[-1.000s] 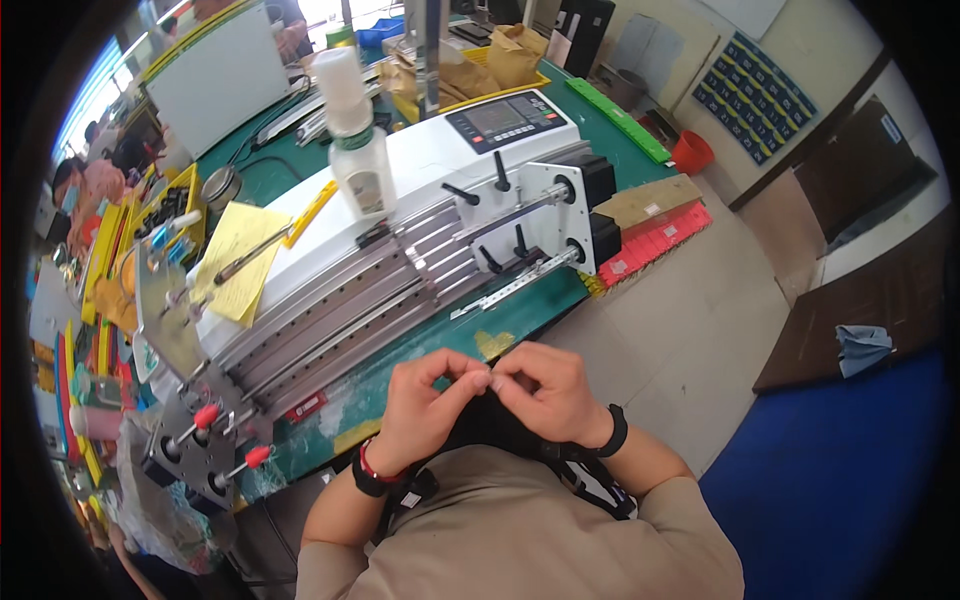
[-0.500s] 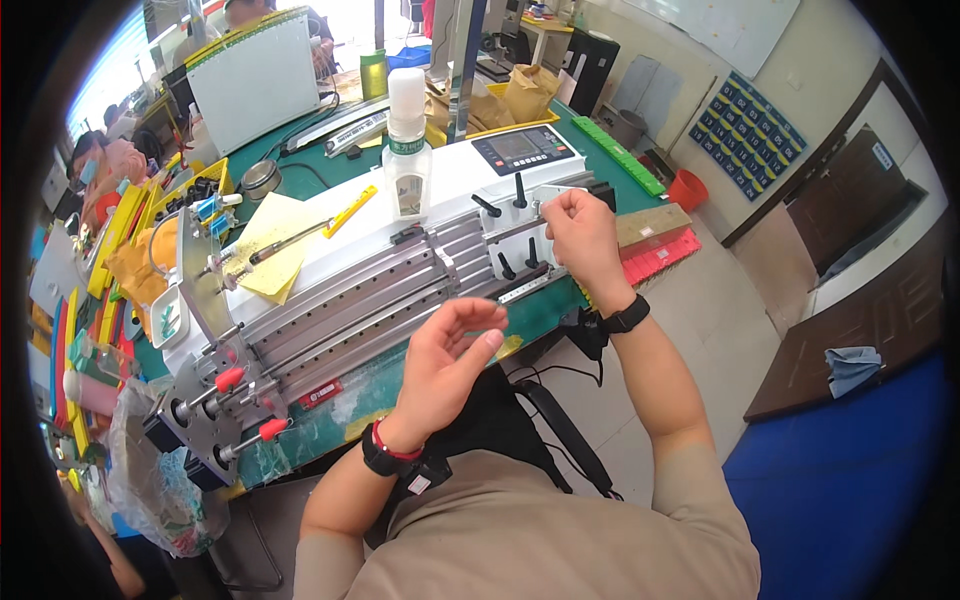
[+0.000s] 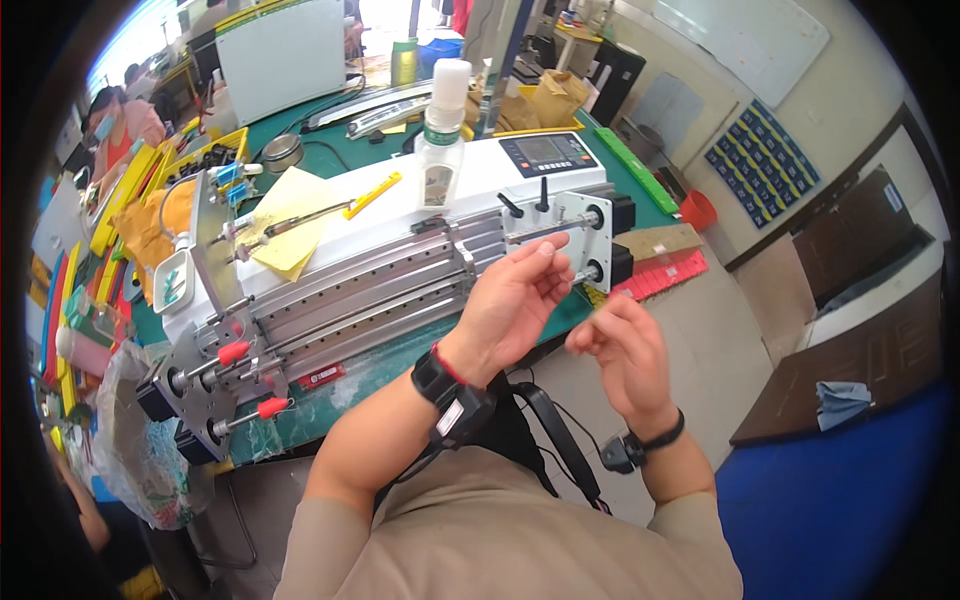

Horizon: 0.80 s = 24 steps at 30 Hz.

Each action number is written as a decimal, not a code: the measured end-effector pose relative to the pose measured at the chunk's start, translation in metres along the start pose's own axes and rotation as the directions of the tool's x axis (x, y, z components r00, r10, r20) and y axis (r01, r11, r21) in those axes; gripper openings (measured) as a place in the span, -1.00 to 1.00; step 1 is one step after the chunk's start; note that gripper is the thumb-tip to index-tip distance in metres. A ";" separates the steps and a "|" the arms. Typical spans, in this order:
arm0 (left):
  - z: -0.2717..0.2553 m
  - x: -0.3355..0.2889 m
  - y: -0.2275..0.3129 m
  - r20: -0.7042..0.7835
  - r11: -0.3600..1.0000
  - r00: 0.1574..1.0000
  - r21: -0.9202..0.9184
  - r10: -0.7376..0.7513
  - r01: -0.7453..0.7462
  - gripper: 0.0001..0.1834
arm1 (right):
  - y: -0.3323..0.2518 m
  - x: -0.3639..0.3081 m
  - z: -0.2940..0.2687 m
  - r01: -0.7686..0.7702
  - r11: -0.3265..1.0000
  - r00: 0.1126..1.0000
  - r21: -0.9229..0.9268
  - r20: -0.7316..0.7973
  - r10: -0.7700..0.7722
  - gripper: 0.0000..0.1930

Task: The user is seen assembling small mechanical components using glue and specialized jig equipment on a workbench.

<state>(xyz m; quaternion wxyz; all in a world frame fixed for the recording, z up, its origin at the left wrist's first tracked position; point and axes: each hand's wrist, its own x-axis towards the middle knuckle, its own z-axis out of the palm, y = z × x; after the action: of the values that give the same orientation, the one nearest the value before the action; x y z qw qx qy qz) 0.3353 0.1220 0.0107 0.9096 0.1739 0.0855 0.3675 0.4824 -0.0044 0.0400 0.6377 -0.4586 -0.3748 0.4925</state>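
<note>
Hovering near the silver metal-railed machine (image 3: pixel 370 290) on the green table (image 3: pixel 395 352): left bare hand (image 3: pixel 513 303), loosely half-curled; right bare hand (image 3: pixel 632 350), fingers bunched, blurred. Cannot tell whether either pinches anything. Risks: any tiny piece could slip into the rails if fingertips slacken; the white-capped translucent plastic bottle (image 3: pixel 438 170), upright on the white housing (image 3: pixel 480 175), could topple if bumped.
</note>
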 end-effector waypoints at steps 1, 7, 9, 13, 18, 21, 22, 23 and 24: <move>-0.001 -0.011 0.003 -0.006 1.000 1.000 0.004 0.001 -0.001 -0.59 | -0.001 -0.008 0.002 0.089 0.996 0.994 -0.011 -0.065 -0.089 -0.85; -0.034 -0.154 0.066 0.327 0.998 0.945 -0.062 0.011 0.010 -0.82 | -0.009 0.047 0.008 -0.344 0.916 0.938 0.206 0.033 0.345 -0.83; -0.044 -0.191 0.081 0.437 0.994 0.895 0.032 0.083 -0.108 -0.85 | 0.016 0.079 0.011 -0.402 0.887 0.915 0.228 0.050 0.401 -0.83; -0.037 -0.222 0.090 0.258 0.953 0.952 0.210 0.163 -0.220 -0.88 | 0.029 0.102 0.023 -0.459 0.859 0.889 0.229 0.132 0.439 -0.81; -0.037 -0.227 0.091 0.162 0.664 0.893 0.617 0.420 -0.423 -0.89 | 0.037 0.108 0.025 -0.386 0.903 0.922 0.191 0.117 0.369 -0.78; -0.034 -0.242 0.094 0.071 0.532 0.832 0.738 0.550 -0.415 -0.83 | 0.044 0.106 0.044 -0.392 0.911 0.914 0.124 0.167 0.371 -0.79; -0.032 -0.244 0.099 0.035 0.421 0.809 0.840 0.587 -0.342 -0.85 | 0.050 0.109 0.042 -0.378 0.917 0.916 0.128 0.194 0.351 -0.81; -0.031 -0.245 0.103 -0.001 0.307 0.778 0.919 0.628 -0.247 -0.88 | 0.051 0.107 0.033 -0.373 0.919 0.917 0.131 0.205 0.343 -0.83; -0.030 -0.238 0.100 0.045 0.149 0.697 0.965 0.716 -0.216 -0.84 | 0.046 0.098 0.041 -0.378 0.917 0.921 0.129 0.153 0.358 -0.84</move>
<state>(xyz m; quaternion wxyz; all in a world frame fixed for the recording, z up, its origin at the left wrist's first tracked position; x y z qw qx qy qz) 0.0932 0.0302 0.0277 0.4241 0.5889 0.4153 0.5485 0.4546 0.1038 0.0110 0.5422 -0.4377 -0.2816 0.6596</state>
